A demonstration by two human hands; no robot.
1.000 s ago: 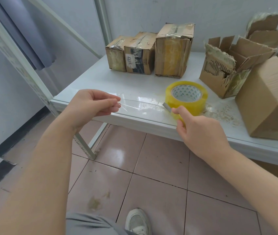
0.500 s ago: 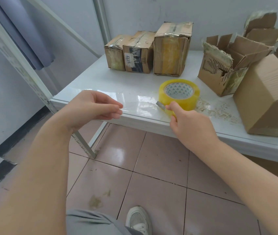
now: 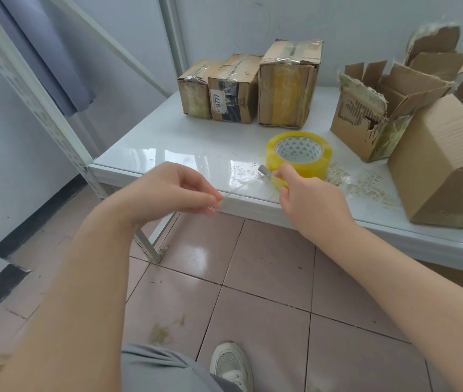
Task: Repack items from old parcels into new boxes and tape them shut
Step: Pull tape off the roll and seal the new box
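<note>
A yellow-tinted tape roll [image 3: 299, 157] lies flat near the front edge of a glossy white table [image 3: 168, 137], its open core facing up, as a person draws a clear strip [image 3: 241, 190] of tape from its left side. The right hand [image 3: 306, 196] grips the roll's near wall, fingers curled against it, thumb tip just beside a small grey tab [image 3: 264, 170] where the strip leaves the roll. The left hand [image 3: 173, 190], held off the table's front edge and to the left of the roll, pinches the strip's free end between thumb and pressed-together fingertips, so the tape stretches taut between the two hands. Bits of torn cardboard fibre litter the tabletop around and to the right of the roll. Behind it, against the wall, stand three taped old parcels [image 3: 234, 89] side by side, touching. To the right sit a torn open box [image 3: 366, 120] with its flaps up and, nearer the front edge, a plain brown box [image 3: 445, 165]. Below the table, a white shoe [image 3: 231, 363] rests on the pink floor tiles [image 3: 267, 264].
</note>
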